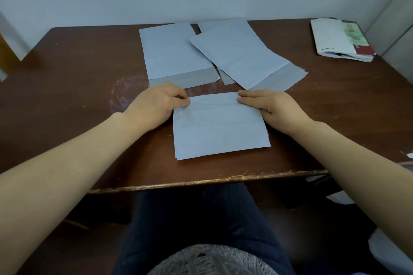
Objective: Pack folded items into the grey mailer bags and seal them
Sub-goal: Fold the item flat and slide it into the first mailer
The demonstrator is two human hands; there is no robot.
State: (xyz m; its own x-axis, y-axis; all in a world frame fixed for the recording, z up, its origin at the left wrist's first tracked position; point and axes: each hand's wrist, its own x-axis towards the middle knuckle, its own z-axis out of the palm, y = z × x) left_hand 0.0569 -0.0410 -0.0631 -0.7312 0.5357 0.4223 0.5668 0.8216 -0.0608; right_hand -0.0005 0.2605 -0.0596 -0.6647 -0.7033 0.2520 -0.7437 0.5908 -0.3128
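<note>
A grey mailer bag (220,127) lies flat on the brown table (78,78) right in front of me, its flap folded down. My left hand (156,102) pinches its far left corner. My right hand (270,105) presses fingers on its far right corner. Behind it lie more grey mailer bags with open flaps: one at centre left (172,53), one angled at centre right (241,58), and another (223,24) partly hidden under that one.
A stack of printed papers and leaflets (342,40) sits at the table's far right corner. A pale wall runs behind the table. The worn front edge of the table (201,182) is close to my lap. White scraps lie at the right edge.
</note>
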